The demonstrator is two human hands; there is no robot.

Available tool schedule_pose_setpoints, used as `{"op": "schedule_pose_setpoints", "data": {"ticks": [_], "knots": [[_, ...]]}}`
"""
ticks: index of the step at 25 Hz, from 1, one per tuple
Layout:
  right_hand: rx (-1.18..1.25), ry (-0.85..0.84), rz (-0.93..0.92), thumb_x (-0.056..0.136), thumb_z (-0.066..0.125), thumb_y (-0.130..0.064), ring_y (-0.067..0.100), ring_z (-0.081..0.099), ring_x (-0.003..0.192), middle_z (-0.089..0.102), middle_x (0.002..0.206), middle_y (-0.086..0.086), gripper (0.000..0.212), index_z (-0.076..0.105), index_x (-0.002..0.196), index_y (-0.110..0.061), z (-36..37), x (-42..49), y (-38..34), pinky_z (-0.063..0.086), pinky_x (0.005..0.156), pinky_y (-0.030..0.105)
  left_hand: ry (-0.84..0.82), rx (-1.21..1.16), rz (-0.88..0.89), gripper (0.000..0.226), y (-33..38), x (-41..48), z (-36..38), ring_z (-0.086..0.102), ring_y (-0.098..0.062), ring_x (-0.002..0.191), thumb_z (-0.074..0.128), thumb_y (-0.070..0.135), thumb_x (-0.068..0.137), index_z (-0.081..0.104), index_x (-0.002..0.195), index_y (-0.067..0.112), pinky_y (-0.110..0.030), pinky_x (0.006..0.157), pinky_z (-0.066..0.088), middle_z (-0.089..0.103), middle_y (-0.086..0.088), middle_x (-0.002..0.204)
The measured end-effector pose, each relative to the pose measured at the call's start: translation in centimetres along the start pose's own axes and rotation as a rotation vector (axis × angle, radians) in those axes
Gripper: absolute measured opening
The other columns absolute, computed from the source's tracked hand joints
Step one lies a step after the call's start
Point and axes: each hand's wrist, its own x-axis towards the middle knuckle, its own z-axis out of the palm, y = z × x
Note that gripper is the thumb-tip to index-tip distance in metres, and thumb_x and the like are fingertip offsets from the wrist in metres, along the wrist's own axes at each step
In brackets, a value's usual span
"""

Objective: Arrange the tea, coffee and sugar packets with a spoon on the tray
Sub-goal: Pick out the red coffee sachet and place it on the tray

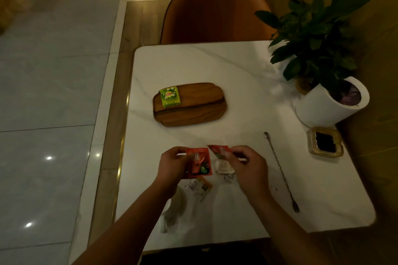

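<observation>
A wooden tray (200, 112) lies in the middle of the white table, with a green tea packet (169, 96) on its left end. Near the front edge my left hand (172, 168) holds an orange-red packet (200, 162) upright. My right hand (247, 168) pinches a second red packet (219, 150) just beside it. Under my hands lie a white packet (223, 166) and an orange-and-white packet (200, 188). A long thin metal spoon (281, 171) rests diagonally on the table to the right of my right hand.
A potted plant in a white pot (329, 103) stands at the right edge, with a glass ashtray (325, 142) in front of it. A brown chair (217, 11) faces the far side. White items (174, 206) lie blurred under my left forearm.
</observation>
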Motion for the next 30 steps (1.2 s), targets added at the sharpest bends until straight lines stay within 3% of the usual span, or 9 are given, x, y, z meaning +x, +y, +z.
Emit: {"op": "schedule_pose_setpoints", "data": {"ticks": [2,5,10,13,16,20,23,26,30], "knots": [[-0.213,-0.106,-0.219,0.082,0.075,-0.014,0.006,0.062,0.087,0.069,0.089,-0.016,0.014,0.074,0.087,-0.027,1.0,-0.6,-0.4,0.049,0.074,0.015,-0.017,-0.053,0.011,0.011,0.4,-0.5,0.0,0.077,-0.034,0.072,0.064,0.006,0.093,0.069,0.102,0.008,-0.04,0.06,0.063,0.077,-0.017,0.082],[-0.465,-0.182,-0.444,0.081,0.073,-0.01,0.014,0.057,0.096,0.071,0.097,-0.006,0.017,0.077,0.096,-0.019,1.7,-1.6,-0.1,0.045,0.082,0.018,-0.074,-0.149,0.001,0.013,0.6,-1.3,-0.2,0.077,-0.036,0.076,0.065,0.014,0.095,0.069,0.107,0.009,-0.037,0.06,0.061,0.079,-0.015,0.083],[-0.523,-0.276,-0.592,0.081,0.069,-0.011,0.017,0.055,0.104,0.068,0.106,-0.003,0.022,0.076,0.101,-0.017,1.4,-2.3,0.0,0.052,0.083,0.027,-0.06,-0.116,0.023,0.023,0.1,-2.0,-0.1,0.077,-0.035,0.078,0.072,0.004,0.088,0.067,0.11,0.006,-0.037,0.062,0.062,0.078,-0.018,0.093],[-0.307,-0.2,-0.272,0.082,0.07,-0.021,0.002,0.054,0.108,0.058,0.116,-0.015,0.035,0.066,0.116,-0.025,1.0,-2.1,-0.5,0.05,0.085,0.014,-0.022,-0.084,0.075,0.023,0.3,-2.1,-0.2,0.078,-0.031,0.078,0.071,-0.001,0.086,0.068,0.108,0.007,-0.039,0.065,0.063,0.079,-0.014,0.091],[0.145,-0.286,0.316,0.088,0.07,-0.027,0.011,0.071,0.085,0.072,0.102,-0.006,0.027,0.063,0.114,-0.02,1.4,-1.2,-1.8,0.058,0.06,0.024,-0.067,-0.033,0.137,0.021,0.7,-2.4,-0.3,0.078,-0.03,0.078,0.071,0.002,0.088,0.069,0.108,0.009,-0.037,0.064,0.063,0.08,-0.01,0.088],[0.301,-0.214,0.398,0.089,0.067,-0.011,0.021,0.073,0.066,0.076,0.08,0.01,0.005,0.07,0.088,-0.007,1.8,-0.9,-2.6,0.056,0.05,0.028,-0.087,-0.094,0.145,0.017,1.1,-2.8,-0.4,0.077,-0.034,0.081,0.064,0.007,0.093,0.071,0.108,0.009,-0.038,0.065,0.062,0.079,-0.015,0.089],[0.443,-0.124,0.515,0.089,0.067,-0.011,0.026,0.073,0.067,0.076,0.08,0.012,0.006,0.07,0.09,-0.006,0.8,-0.5,-2.6,0.057,0.053,0.032,-0.042,-0.174,0.103,0.016,1.3,-2.9,-1.0,0.077,-0.036,0.083,0.06,0.006,0.095,0.071,0.106,0.008,-0.036,0.063,0.061,0.078,-0.019,0.092],[0.606,-0.213,0.64,0.09,0.064,-0.012,0.022,0.068,0.059,0.074,0.074,0.012,0.008,0.067,0.09,-0.005,0.3,-0.6,-2.8,0.055,0.051,0.031,-0.075,-0.271,0.018,0.023,1.3,-2.8,-1.1,0.074,-0.035,0.09,0.049,0.008,0.101,0.07,0.111,0.006,-0.036,0.064,0.061,0.075,-0.02,0.1],[0.469,-0.315,0.531,0.091,0.064,-0.015,0.026,0.074,0.077,0.077,0.089,0.01,0.01,0.071,0.095,-0.01,1.8,-2.0,-3.1,0.057,0.06,0.033,-0.132,-0.3,-0.078,0.038,1.7,-3.4,0.9,0.072,-0.037,0.1,0.042,0.028,0.106,0.068,0.12,0.004,-0.04,0.071,0.061,0.075,-0.021,0.107]]}}
